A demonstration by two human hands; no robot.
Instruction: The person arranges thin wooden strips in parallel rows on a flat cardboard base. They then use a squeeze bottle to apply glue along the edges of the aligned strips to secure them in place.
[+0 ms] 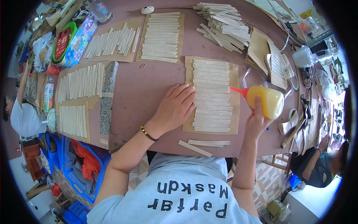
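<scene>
My right hand [257,115] is wrapped round a squeeze bottle [265,100] of yellowish glue with a red pointed nozzle. The bottle lies tilted on its side, its tip at the right end of one of the pale strips [211,99]. These strips lie in a row, one below another, on a brown paper sheet [234,74]. My left hand [175,103] rests flat with fingers stretched out at the left edge of that sheet, fingertips by the strips' left ends. It holds nothing.
More strips lie on brown sheets at the left [81,82] and back [160,37]. A heap of loose strips [225,26] is at the back right. A speckled grey slab [108,99] stands left of my left arm. Loose strips [195,148] lie along the front edge. Other people sit at both sides.
</scene>
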